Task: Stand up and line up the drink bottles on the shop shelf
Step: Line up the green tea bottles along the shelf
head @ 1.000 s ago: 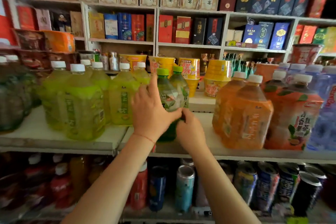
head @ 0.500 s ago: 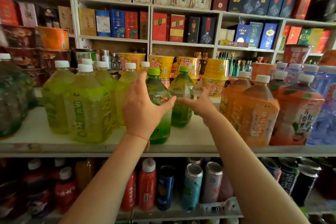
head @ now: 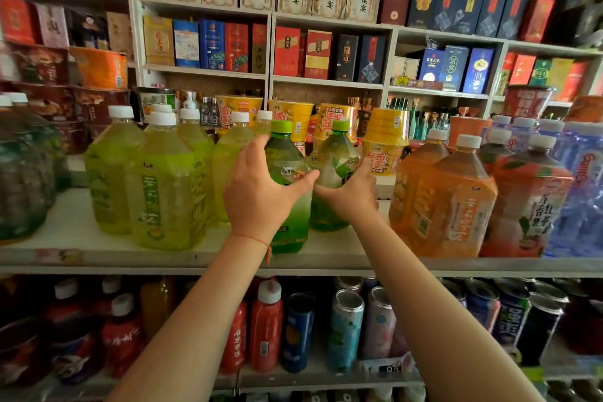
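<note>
Two green-capped tea bottles stand upright mid-shelf. My left hand (head: 261, 188) grips the front green bottle (head: 288, 166) from its left side, thumb across the label. Just behind and to the right stands the rear green bottle (head: 336, 157); my right hand (head: 350, 194) holds its lower right side, thumb in front and index finger up along it. Both bottles rest on the white shelf board (head: 71, 228). Yellow-green tea jugs (head: 163, 186) stand in a group to the left, and orange tea jugs (head: 443, 192) to the right.
Blue water bottles (head: 584, 173) crowd the far right and dark green jugs (head: 23, 173) the far left. Yellow noodle cups (head: 385, 137) sit behind the green bottles. Cans and red bottles (head: 266, 330) fill the shelf below. Boxed goods line the upper shelves.
My right hand left the base of the front green bottle and rose to the rear green bottle. My left hand kept its hold on the front bottle.
</note>
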Motion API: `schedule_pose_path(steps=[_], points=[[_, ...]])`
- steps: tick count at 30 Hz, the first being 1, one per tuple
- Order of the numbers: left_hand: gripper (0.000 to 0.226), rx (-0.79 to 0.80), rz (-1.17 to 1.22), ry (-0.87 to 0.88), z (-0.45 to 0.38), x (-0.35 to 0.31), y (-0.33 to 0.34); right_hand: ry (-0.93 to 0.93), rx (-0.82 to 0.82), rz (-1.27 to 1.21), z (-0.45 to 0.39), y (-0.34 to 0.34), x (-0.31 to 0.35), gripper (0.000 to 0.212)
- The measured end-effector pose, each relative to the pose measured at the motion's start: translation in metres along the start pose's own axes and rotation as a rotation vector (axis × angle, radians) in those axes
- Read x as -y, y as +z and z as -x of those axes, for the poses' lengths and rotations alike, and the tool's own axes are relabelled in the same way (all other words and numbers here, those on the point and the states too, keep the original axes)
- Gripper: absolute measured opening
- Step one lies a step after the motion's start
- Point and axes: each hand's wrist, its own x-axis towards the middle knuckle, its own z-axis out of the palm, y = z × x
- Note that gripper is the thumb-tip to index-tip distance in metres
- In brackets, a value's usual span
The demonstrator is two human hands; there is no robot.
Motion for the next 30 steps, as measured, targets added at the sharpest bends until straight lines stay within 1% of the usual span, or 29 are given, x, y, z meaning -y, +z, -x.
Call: schedule_pose_path(steps=[3, 5, 8, 11, 13, 16, 18, 19, 22, 25, 27, 30], points=[[0.085, 0.016, 0.102, -0.05, 0.0, 0.003, -0.002, -0.031, -0.091, 0.051, 0.011, -0.001, -0.005, 0.124], [0.08, 0.023, 0.172, -0.097, 0.0, 0.003, -0.003, -0.036, -0.115, 0.063, 0.017, -0.001, -0.005, 0.125], [0.073, 0.058, 0.29, -0.204, 0.001, 0.004, -0.003, -0.028, -0.101, 0.066, 0.023, -0.005, -0.002, 0.125], [0.077, 0.102, 0.342, -0.274, 0.002, 0.007, -0.003, 0.001, -0.036, 0.057, 0.023, -0.013, -0.003, 0.122], [0.077, 0.118, 0.363, -0.286, 0.002, 0.007, -0.004, 0.003, -0.014, 0.037, 0.025, -0.019, -0.004, 0.109], [0.072, 0.16, 0.433, -0.307, 0.003, 0.0, -0.003, -0.067, -0.08, -0.013, 0.032, -0.027, -0.008, 0.074], [0.065, 0.211, 0.485, -0.313, 0.006, -0.007, 0.0, -0.087, -0.095, -0.153, 0.037, -0.028, -0.011, 0.051], [0.063, 0.239, 0.519, -0.329, 0.008, -0.012, 0.004, -0.073, -0.097, -0.242, 0.039, -0.029, -0.013, 0.043], [0.055, 0.281, 0.624, -0.397, 0.016, -0.026, 0.016, -0.05, -0.099, -0.449, 0.045, -0.032, -0.02, 0.028], [0.042, 0.284, 0.703, -0.446, 0.02, -0.035, 0.026, -0.03, -0.058, -0.589, 0.047, -0.039, -0.026, 0.028], [0.039, 0.307, 0.744, -0.467, 0.021, -0.042, 0.034, 0.003, -0.003, -0.608, 0.047, -0.041, -0.026, 0.035], [0.037, 0.318, 0.751, -0.439, 0.022, -0.05, 0.05, 0.065, 0.063, -0.657, 0.041, -0.043, -0.028, 0.043]])
